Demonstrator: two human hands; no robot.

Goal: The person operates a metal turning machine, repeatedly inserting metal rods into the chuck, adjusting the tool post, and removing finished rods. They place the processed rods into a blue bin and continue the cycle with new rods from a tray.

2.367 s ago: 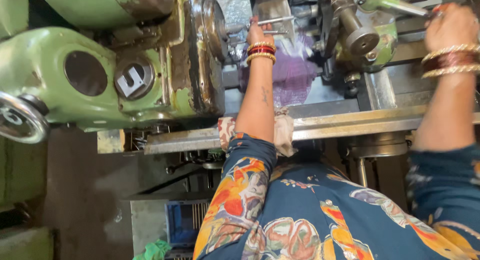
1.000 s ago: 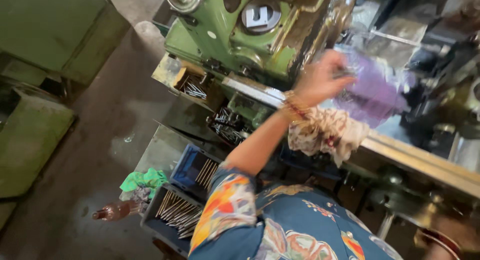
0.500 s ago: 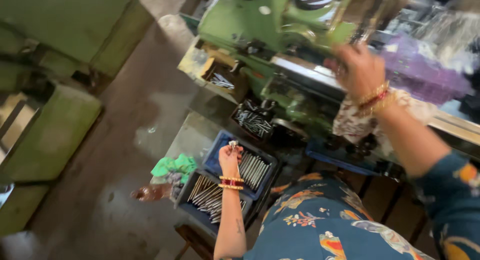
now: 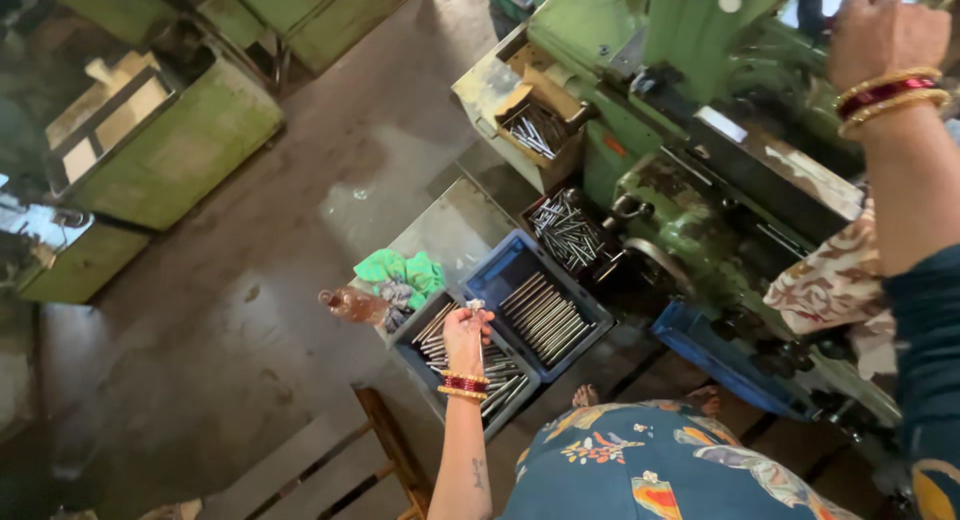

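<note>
Left hand (image 4: 467, 335) is down low over the grey tray (image 4: 420, 352) of metal rods, fingers pinched shut around one thin rod (image 4: 481, 330) that runs past the fingertips above the pile. The arm hangs straight down, wrist bangles showing. A blue tray (image 4: 497, 272) of neatly laid rods sits just beside it. Right hand (image 4: 880, 28) is up high on the green lathe (image 4: 690, 100), curled closed, but what it grasps is cut off at the frame edge, so I cannot tell.
</note>
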